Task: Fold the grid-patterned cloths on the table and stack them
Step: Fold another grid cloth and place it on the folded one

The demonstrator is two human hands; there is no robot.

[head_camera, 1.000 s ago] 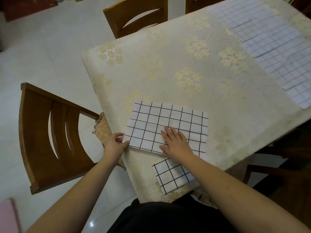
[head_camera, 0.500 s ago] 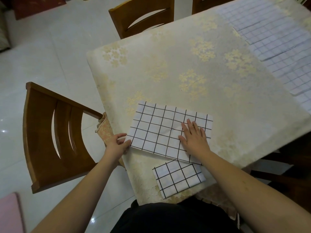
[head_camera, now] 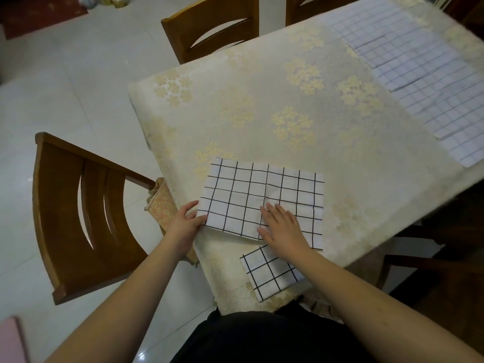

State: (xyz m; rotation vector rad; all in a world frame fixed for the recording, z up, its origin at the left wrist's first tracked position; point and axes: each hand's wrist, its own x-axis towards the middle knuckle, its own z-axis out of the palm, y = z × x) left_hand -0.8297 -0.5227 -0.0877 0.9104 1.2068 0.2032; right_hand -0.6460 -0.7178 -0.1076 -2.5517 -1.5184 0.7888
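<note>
A white cloth with a black grid (head_camera: 248, 195), folded into a rectangle, lies near the table's front left corner. My left hand (head_camera: 184, 224) pinches its near left corner at the table edge. Flat on the cloth's near middle, my right hand (head_camera: 284, 226) presses with straight fingers. A smaller folded grid cloth (head_camera: 269, 273) lies just in front of it at the table's near edge, partly under my right forearm. Several unfolded grid cloths (head_camera: 424, 74) lie overlapped at the far right of the table.
The table (head_camera: 262, 100) wears a cream floral tablecloth. One wooden chair (head_camera: 78, 213) stands at the left by the table corner, another chair (head_camera: 212, 27) at the far side. A patterned fabric piece (head_camera: 161, 205) hangs on the left chair. White tiled floor lies to the left.
My right hand slid right across the folded cloth, then back left toward its middle. My left hand kept hold of the near left corner.
</note>
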